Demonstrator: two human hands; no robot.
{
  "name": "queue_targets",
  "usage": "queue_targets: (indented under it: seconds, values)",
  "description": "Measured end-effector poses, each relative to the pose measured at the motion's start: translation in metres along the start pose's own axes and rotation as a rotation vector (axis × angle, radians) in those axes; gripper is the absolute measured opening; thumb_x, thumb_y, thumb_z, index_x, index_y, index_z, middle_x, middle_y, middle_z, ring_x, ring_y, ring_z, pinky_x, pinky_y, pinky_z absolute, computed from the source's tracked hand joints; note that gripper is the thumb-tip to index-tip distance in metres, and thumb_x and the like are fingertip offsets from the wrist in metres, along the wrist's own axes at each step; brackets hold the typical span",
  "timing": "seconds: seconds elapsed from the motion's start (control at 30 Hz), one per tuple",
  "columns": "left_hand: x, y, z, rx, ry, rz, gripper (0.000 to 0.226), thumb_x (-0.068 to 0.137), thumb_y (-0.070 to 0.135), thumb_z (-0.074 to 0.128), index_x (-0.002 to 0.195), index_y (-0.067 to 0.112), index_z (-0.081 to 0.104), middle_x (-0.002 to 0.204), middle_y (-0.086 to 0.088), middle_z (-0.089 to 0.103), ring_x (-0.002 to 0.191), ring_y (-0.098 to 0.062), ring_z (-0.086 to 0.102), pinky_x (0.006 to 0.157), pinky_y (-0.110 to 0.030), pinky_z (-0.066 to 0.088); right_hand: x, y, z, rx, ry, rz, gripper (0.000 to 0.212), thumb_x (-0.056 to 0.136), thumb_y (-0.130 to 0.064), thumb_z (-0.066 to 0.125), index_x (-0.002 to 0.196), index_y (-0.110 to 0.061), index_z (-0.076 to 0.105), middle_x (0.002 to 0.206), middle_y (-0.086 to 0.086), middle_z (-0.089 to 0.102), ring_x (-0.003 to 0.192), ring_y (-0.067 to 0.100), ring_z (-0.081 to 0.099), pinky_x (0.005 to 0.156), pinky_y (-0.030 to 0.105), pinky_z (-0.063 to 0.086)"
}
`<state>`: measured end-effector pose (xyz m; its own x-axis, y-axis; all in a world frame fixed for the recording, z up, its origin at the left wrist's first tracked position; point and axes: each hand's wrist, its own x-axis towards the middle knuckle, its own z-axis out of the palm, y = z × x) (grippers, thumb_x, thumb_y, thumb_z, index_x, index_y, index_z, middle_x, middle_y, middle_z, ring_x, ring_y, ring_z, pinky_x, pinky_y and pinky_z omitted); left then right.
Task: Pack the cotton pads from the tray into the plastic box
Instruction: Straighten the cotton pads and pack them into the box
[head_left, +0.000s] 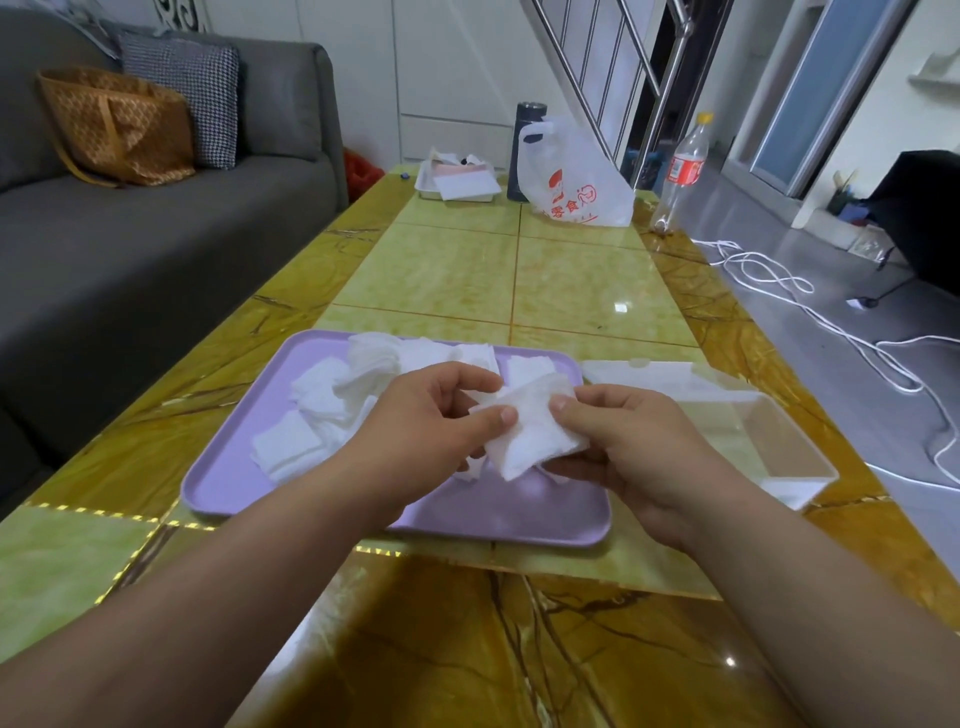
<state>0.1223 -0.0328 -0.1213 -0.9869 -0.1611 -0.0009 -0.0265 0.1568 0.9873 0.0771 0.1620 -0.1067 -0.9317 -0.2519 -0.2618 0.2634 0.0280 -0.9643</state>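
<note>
Loose cotton pads (332, 410) lie heaped on the left and far part of the purple tray (223, 483), near half mostly bare, so room to work there. Left hand (431, 415) and right hand (639, 441) meet above tray's right side, fingers (506, 415) of both pinching a small stack of pads (535, 431) by opposite edges, probably squaring it up before packing. Plastic box (779, 447) sits open just right of the tray on the desk (467, 270), lid (639, 371) behind it; box looks empty. Short clear path rightward over tray rim; desk edge close beyond box.
</note>
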Motion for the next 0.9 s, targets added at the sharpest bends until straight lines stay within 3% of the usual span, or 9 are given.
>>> queue_targets:
  seconds: [0.1, 0.23, 0.37, 0.57, 0.67, 0.77, 0.83, 0.9]
  values:
    - [-0.002, 0.006, -0.004, -0.022, -0.045, 0.015, 0.011, 0.091, 0.020, 0.076, 0.097, 0.011, 0.076, 0.077, -0.004, 0.071, 0.061, -0.011, 0.061, 0.054, -0.025, 0.050, 0.003, 0.002, -0.004, -0.075, 0.096, -0.042, 0.010, 0.095, -0.014, 0.072, 0.100, -0.007, 0.078, 0.094, 0.014, 0.080, 0.094, 0.028, 0.077, 0.078, 0.038, 0.065]
    - [-0.007, 0.014, -0.003, -0.158, -0.184, 0.043, 0.008, 0.093, 0.017, 0.072, 0.095, 0.009, 0.073, 0.077, -0.007, 0.066, 0.059, -0.013, 0.054, 0.050, -0.024, 0.043, -0.002, 0.001, -0.002, -0.096, -0.017, -0.054, 0.015, 0.093, -0.015, 0.075, 0.105, -0.006, 0.077, 0.098, 0.015, 0.080, 0.098, 0.029, 0.077, 0.084, 0.041, 0.064]
    - [-0.006, 0.008, 0.005, -0.054, -0.120, 0.059, 0.008, 0.094, 0.021, 0.074, 0.092, 0.013, 0.073, 0.080, -0.007, 0.070, 0.065, -0.015, 0.058, 0.053, -0.027, 0.047, -0.008, -0.003, 0.002, -0.104, -0.170, -0.066, 0.019, 0.088, -0.014, 0.078, 0.106, -0.007, 0.078, 0.099, 0.017, 0.080, 0.097, 0.030, 0.077, 0.087, 0.041, 0.061]
    - [-0.003, 0.001, 0.008, 0.022, -0.062, 0.099, 0.009, 0.094, 0.026, 0.074, 0.087, 0.021, 0.070, 0.090, -0.018, 0.072, 0.068, -0.017, 0.059, 0.065, -0.040, 0.051, -0.009, -0.003, -0.001, -0.156, -0.157, -0.103, 0.017, 0.096, -0.018, 0.070, 0.105, -0.007, 0.079, 0.100, 0.017, 0.080, 0.102, 0.036, 0.075, 0.086, 0.043, 0.063]
    - [-0.001, -0.002, 0.009, 0.058, -0.029, 0.120, 0.013, 0.093, 0.028, 0.075, 0.084, 0.023, 0.066, 0.081, -0.014, 0.067, 0.066, -0.017, 0.056, 0.063, -0.042, 0.051, -0.007, -0.006, 0.000, -0.178, -0.162, -0.106, 0.023, 0.101, -0.023, 0.064, 0.104, -0.006, 0.079, 0.100, 0.017, 0.079, 0.103, 0.037, 0.074, 0.087, 0.045, 0.063]
    - [-0.001, -0.003, 0.009, 0.148, -0.003, 0.171, 0.015, 0.094, 0.030, 0.073, 0.087, 0.020, 0.064, 0.072, -0.003, 0.059, 0.060, -0.013, 0.049, 0.055, -0.033, 0.043, -0.009, -0.006, 0.000, -0.231, -0.219, -0.123, 0.028, 0.092, -0.031, 0.074, 0.108, -0.008, 0.078, 0.100, 0.014, 0.080, 0.101, 0.032, 0.075, 0.089, 0.048, 0.062]
    - [-0.001, -0.002, 0.007, 0.229, 0.008, 0.193, 0.013, 0.091, 0.031, 0.076, 0.091, 0.023, 0.065, 0.076, 0.002, 0.062, 0.057, -0.009, 0.049, 0.053, -0.025, 0.044, -0.009, -0.004, -0.002, -0.307, -0.212, -0.164, 0.020, 0.090, -0.018, 0.078, 0.109, -0.011, 0.077, 0.098, 0.013, 0.080, 0.098, 0.031, 0.076, 0.087, 0.050, 0.063]
    - [-0.002, -0.001, 0.002, 0.334, -0.008, 0.180, 0.026, 0.085, 0.035, 0.081, 0.105, 0.031, 0.065, 0.091, 0.010, 0.065, 0.059, -0.005, 0.052, 0.055, -0.017, 0.047, -0.009, -0.003, -0.004, -0.402, -0.189, -0.201, 0.019, 0.092, -0.004, 0.072, 0.107, -0.015, 0.076, 0.098, 0.012, 0.079, 0.098, 0.033, 0.075, 0.086, 0.049, 0.062]
